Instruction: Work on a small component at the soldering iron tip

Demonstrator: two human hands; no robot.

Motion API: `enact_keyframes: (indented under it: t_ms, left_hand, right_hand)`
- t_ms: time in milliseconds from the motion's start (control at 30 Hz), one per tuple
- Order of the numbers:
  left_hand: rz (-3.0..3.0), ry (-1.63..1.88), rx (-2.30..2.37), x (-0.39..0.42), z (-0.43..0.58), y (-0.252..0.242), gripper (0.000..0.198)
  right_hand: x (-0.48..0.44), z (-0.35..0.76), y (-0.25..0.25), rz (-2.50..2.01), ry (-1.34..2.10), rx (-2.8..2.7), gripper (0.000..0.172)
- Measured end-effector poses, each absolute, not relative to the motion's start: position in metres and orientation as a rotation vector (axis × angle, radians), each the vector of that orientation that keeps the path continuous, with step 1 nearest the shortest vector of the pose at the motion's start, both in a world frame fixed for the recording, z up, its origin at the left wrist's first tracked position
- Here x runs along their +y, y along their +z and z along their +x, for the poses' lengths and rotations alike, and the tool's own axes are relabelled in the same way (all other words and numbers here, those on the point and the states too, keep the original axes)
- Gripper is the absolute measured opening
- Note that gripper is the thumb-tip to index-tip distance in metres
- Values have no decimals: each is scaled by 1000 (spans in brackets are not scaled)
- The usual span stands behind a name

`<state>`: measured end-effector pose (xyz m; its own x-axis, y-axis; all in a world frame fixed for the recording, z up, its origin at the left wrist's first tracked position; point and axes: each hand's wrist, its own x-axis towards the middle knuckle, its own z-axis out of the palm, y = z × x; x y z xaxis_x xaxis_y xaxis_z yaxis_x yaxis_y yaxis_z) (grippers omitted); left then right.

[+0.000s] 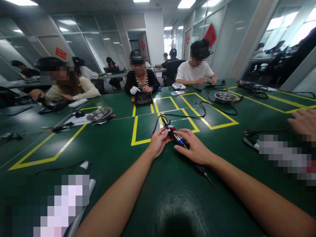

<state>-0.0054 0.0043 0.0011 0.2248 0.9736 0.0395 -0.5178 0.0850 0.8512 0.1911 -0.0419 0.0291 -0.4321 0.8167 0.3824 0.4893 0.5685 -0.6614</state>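
My left hand and my right hand meet over the green table, just in front of a yellow-taped box. My right hand is closed round a pen-shaped tool with a blue and black grip, its tail cord trailing back past my wrist. Its tip touches a small dark part with red bits, which the fingers of my left hand pinch and steady. A black cable runs from that part away across the table.
A metal bowl sits at left, another metal bowl at right. A black tray lies before the person opposite. Several other people sit around the table. Someone else's hand rests at the right edge. A black plug lies nearby.
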Motion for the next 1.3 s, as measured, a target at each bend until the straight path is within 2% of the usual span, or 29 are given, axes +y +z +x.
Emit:
enact_keyframes:
  t_ms: [167, 467, 1300]
  left_hand:
    - [879, 1236, 658, 4, -4, 2, 31]
    - [962, 1149, 671, 1, -2, 7, 41]
    - [959, 1166, 666, 1, -2, 5, 37]
  right_hand:
    - [-41, 190, 29, -1022, 603, -2106, 64]
    - [-22, 188, 17, -1039, 666, -1964, 62]
    - [-21, 185, 15, -1008, 676, -1930, 51]
